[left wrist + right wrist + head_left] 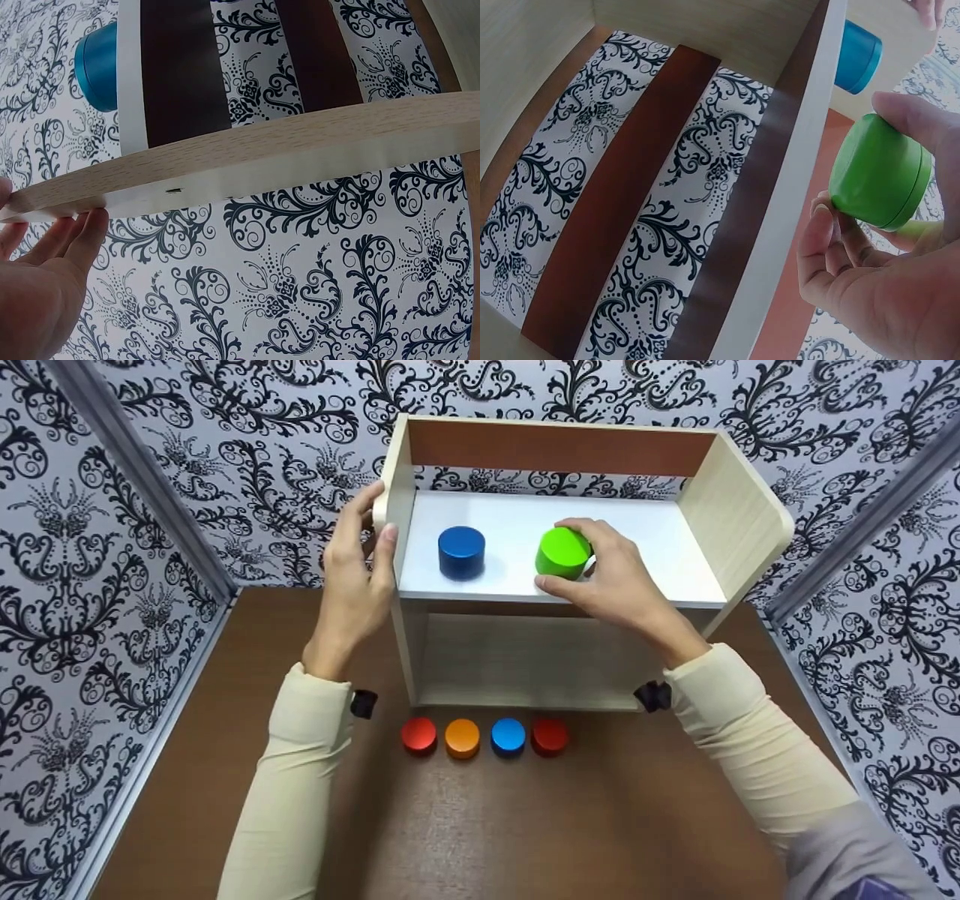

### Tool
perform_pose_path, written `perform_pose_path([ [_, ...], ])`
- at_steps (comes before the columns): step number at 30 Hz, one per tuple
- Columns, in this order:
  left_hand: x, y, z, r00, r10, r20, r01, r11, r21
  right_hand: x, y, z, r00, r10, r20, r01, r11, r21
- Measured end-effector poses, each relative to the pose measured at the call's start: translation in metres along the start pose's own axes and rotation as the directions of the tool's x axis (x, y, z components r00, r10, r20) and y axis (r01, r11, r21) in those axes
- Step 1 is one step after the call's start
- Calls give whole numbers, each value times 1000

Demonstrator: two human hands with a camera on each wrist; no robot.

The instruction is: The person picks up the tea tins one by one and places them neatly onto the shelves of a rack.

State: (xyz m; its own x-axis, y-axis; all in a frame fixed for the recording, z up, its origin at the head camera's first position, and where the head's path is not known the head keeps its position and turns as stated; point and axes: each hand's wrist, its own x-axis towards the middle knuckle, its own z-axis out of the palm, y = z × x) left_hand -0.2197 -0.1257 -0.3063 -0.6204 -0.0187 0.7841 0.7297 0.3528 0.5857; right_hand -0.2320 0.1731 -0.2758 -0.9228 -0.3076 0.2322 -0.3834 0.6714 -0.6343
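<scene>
A small wooden shelf unit [525,660] with a white upper board [510,521] stands on the table. My left hand [358,566] grips the front edge of its left side panel [247,142], thumb on one face and fingers on the other. With thumb and fingers curled round it, my right hand [619,574] holds a green round lidded jar [562,553] at the white board, right of its middle. Left of that jar, a dark blue jar [461,553] stands upright on the board. The right wrist view shows the seam of the green jar's lid [919,180].
Before the shelf, in a row on the brown table [480,825], stand a red jar [418,735], an orange jar [462,738], a light blue jar [508,736] and another red jar [550,736]. Patterned walls [90,547] enclose the table at the back and sides.
</scene>
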Motion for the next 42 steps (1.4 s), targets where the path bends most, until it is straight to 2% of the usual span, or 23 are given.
perform_pose_path([
  [10, 1, 0, 0, 1000, -3, 7, 3, 1000, -5, 10, 4, 4, 997, 56, 47, -54, 998, -41],
  [26, 1, 1, 0, 1000, -9, 11, 9, 1000, -4, 17, 5, 11, 997, 59, 50, -55, 995, -82],
  [42, 1, 0, -1, 1000, -4, 10, 4, 1000, 3, 19, 6, 13, 991, 112, 74, -103, 988, -119],
])
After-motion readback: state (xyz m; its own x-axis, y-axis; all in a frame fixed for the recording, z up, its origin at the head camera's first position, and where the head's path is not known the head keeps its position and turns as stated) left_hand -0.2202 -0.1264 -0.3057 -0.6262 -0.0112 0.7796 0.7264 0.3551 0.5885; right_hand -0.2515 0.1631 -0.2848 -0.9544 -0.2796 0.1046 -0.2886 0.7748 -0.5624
